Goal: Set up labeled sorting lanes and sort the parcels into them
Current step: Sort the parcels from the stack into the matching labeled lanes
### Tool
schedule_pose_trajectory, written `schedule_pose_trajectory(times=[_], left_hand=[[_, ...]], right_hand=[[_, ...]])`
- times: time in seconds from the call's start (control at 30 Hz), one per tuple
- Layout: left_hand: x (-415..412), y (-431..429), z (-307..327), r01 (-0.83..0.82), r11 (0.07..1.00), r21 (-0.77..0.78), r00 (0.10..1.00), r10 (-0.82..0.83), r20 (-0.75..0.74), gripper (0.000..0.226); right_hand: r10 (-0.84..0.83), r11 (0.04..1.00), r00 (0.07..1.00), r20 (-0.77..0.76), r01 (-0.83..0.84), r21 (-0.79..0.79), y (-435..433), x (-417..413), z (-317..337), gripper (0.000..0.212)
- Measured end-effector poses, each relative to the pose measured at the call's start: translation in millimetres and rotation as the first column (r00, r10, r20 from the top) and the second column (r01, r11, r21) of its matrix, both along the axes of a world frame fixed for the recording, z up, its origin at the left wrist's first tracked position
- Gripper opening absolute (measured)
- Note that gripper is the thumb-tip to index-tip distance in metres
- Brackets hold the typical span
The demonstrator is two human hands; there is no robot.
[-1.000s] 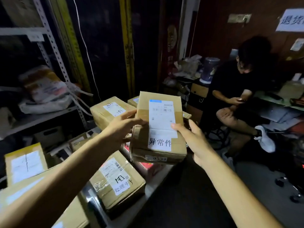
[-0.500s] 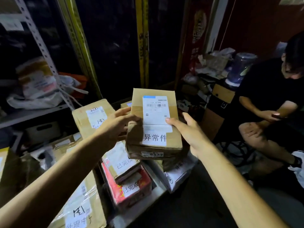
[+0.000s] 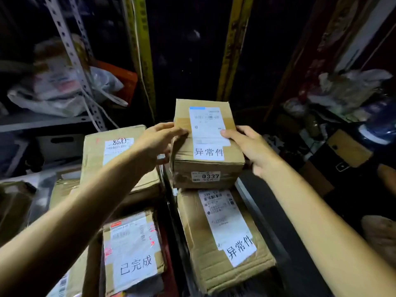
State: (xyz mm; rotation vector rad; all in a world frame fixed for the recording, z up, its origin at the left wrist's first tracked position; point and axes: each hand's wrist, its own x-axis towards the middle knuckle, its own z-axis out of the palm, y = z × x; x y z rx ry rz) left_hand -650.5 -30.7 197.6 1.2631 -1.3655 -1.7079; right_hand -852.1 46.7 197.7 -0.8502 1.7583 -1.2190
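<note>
Head view: our left hand [image 3: 158, 140] and right hand [image 3: 250, 146] clasp the small parcel [image 3: 205, 166] from either side, thumbs on top, at the far end of the larger parcel [image 3: 225, 239]. Both read 异常件, so we judge it belongs here.

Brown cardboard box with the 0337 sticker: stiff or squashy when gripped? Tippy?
Probably fairly stiff: the brown cardboard box with the 0337 sticker holds its shape between the left hand and right hand, though its front edge looks creased. Likely stable: squat shape, and the flat labelled carton beneath is larger.
</note>
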Motion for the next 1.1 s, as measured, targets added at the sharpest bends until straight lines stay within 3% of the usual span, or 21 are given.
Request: schedule_pose_trajectory(times=[0.43,0.73,0.87,0.97,1.1], left_hand=[[-19.6,-17.2,-25.1,-0.313,0.950,0.011,0.945,0.311,0.107,0.028],[-20.8,0.1,-28.5,-0.391,0.920,0.008,0.915,0.388,0.107,0.029],[-24.8,6.0,-21.8,-0.424,0.905,0.035,0.901,0.417,0.121,0.022],[-25.6,11.4,-16.9,-0.453,0.891,-0.002,0.881,0.448,0.152,0.028],[-28.1,16.2,-11.9,-0.472,0.863,-0.179,0.839,0.502,0.211,0.038]], right_hand=[[0.270,0.962,0.963,0.007,-0.270,0.049,-78.5,-21.4,-34.3,0.051],[0.307,0.951,0.949,-0.074,-0.305,0.039,-66.0,-27.7,-38.9,0.061],[0.321,0.946,0.947,0.012,-0.321,0.037,-59.1,-30.2,-35.4,0.061],[0.336,0.939,0.941,0.046,-0.339,0.063,-52.1,-32.9,-28.1,0.057],[0.367,0.930,0.929,0.045,-0.368,0.021,-38.4,-40.3,-14.7,0.029]])
